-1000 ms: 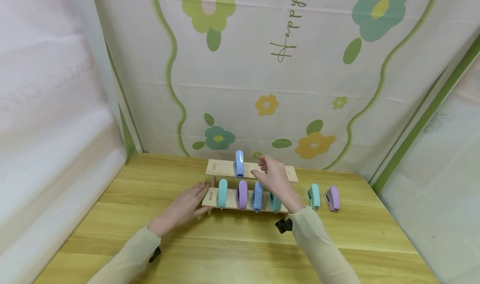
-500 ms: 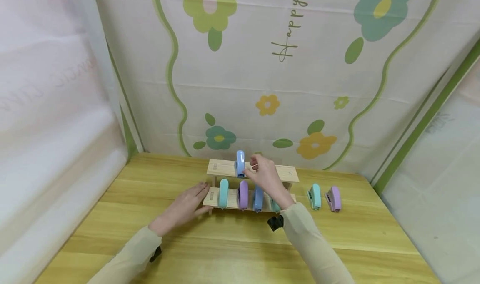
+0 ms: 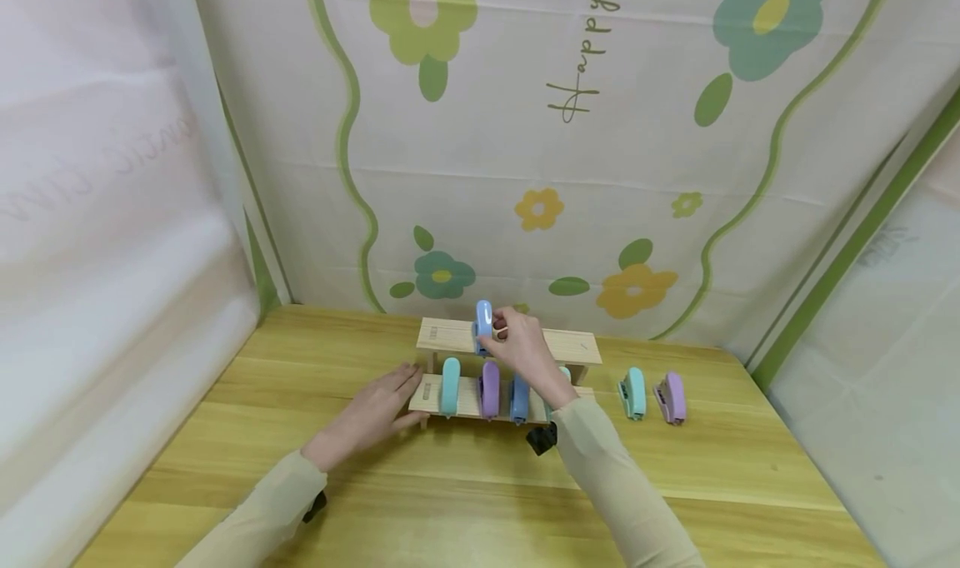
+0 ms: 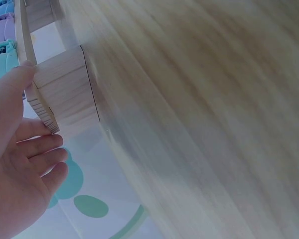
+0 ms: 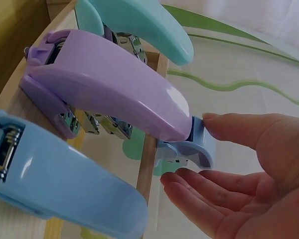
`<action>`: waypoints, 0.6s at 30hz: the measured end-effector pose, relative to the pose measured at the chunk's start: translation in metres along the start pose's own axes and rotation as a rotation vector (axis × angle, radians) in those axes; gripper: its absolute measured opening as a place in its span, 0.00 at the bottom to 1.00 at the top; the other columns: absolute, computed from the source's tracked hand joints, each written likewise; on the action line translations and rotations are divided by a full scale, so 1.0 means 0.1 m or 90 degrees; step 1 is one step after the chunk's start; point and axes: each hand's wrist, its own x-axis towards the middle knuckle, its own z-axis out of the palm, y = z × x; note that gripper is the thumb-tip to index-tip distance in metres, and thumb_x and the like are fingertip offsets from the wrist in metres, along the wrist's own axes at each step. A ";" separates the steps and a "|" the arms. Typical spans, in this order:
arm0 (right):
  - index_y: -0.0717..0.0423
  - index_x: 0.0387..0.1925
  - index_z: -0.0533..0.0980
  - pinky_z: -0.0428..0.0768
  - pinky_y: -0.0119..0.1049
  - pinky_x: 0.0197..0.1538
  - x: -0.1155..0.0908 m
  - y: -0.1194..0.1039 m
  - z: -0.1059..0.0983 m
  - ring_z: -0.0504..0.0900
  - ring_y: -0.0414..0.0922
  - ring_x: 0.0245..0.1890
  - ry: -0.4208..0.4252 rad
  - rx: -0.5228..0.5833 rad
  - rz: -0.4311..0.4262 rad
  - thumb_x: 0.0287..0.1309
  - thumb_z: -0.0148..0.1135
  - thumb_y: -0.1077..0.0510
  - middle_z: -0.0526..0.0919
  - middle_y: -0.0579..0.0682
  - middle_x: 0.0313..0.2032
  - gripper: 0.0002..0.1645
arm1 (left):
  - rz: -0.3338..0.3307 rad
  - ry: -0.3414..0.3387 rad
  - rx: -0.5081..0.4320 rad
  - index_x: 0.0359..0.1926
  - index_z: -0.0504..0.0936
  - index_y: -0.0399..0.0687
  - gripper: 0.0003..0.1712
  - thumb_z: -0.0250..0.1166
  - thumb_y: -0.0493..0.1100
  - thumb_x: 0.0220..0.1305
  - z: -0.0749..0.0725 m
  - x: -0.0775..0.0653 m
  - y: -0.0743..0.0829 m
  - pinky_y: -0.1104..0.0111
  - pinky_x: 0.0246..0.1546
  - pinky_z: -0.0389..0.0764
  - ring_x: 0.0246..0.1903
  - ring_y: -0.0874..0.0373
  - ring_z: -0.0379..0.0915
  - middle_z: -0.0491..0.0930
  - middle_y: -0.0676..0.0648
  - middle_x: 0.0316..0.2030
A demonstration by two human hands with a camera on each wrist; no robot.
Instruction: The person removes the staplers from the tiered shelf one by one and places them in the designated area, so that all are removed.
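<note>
Blue stapler point(image 3: 483, 322), partly hidden from right wrist, between right fingers point(image 5: 194, 196), grip unclear, left fingers point(image 4: 47, 160) holding rack point(image 3: 573, 346)

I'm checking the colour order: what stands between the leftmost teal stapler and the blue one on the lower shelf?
A purple stapler stands between the leftmost teal stapler and the lower blue stapler in the head view.

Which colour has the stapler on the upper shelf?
Light blue; this stapler shows best in the head view.
</note>
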 end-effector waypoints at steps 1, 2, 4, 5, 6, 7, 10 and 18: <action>0.66 0.58 0.74 0.89 0.44 0.49 0.00 0.00 0.01 0.87 0.53 0.48 -0.001 -0.002 0.001 0.60 0.69 0.53 0.84 0.61 0.50 0.29 | 0.000 -0.001 -0.001 0.66 0.70 0.28 0.41 0.67 0.55 0.64 0.00 0.00 0.00 0.48 0.63 0.78 0.65 0.38 0.70 0.72 0.31 0.65; 0.66 0.58 0.74 0.89 0.44 0.49 0.01 0.00 0.01 0.87 0.53 0.48 -0.003 -0.002 0.003 0.60 0.69 0.53 0.84 0.61 0.50 0.30 | 0.001 0.000 -0.001 0.66 0.70 0.28 0.41 0.67 0.54 0.64 0.01 0.00 0.00 0.48 0.63 0.78 0.65 0.38 0.70 0.72 0.31 0.65; 0.66 0.58 0.74 0.89 0.43 0.48 0.01 -0.01 0.02 0.87 0.53 0.47 -0.006 0.001 0.005 0.60 0.69 0.52 0.84 0.61 0.50 0.30 | 0.002 0.002 0.000 0.66 0.70 0.28 0.41 0.68 0.54 0.64 0.01 0.00 -0.01 0.48 0.63 0.78 0.65 0.38 0.71 0.72 0.31 0.65; 0.66 0.58 0.74 0.89 0.43 0.47 0.01 -0.01 0.02 0.87 0.53 0.47 -0.007 0.003 0.005 0.60 0.70 0.52 0.84 0.61 0.49 0.31 | 0.003 0.002 0.001 0.66 0.70 0.28 0.41 0.68 0.54 0.64 0.01 0.00 -0.01 0.48 0.63 0.78 0.65 0.38 0.71 0.72 0.31 0.65; 0.66 0.58 0.74 0.89 0.43 0.47 0.01 -0.01 0.02 0.87 0.53 0.47 -0.007 0.004 0.005 0.60 0.70 0.52 0.84 0.61 0.49 0.31 | 0.004 0.001 0.002 0.66 0.70 0.28 0.41 0.67 0.54 0.64 0.01 0.00 -0.01 0.48 0.63 0.78 0.65 0.38 0.71 0.72 0.31 0.65; 0.66 0.57 0.74 0.89 0.42 0.45 0.01 -0.01 0.03 0.87 0.53 0.46 -0.007 0.006 0.002 0.60 0.70 0.52 0.84 0.61 0.48 0.30 | 0.004 0.000 0.002 0.66 0.70 0.28 0.41 0.67 0.54 0.64 0.01 0.00 -0.01 0.48 0.63 0.78 0.65 0.38 0.70 0.71 0.31 0.65; 0.66 0.56 0.74 0.90 0.41 0.44 0.01 -0.02 0.03 0.88 0.53 0.45 -0.005 0.011 0.000 0.59 0.70 0.52 0.84 0.61 0.48 0.29 | 0.004 -0.004 0.005 0.66 0.70 0.28 0.41 0.67 0.54 0.64 0.01 0.00 -0.02 0.48 0.63 0.78 0.65 0.38 0.70 0.71 0.31 0.66; 0.65 0.55 0.75 0.90 0.42 0.43 0.02 -0.01 0.03 0.88 0.54 0.45 -0.002 0.006 0.005 0.60 0.69 0.55 0.85 0.61 0.48 0.26 | 0.002 0.002 0.004 0.66 0.70 0.28 0.41 0.68 0.55 0.63 0.01 0.00 -0.01 0.48 0.63 0.78 0.65 0.38 0.71 0.72 0.31 0.65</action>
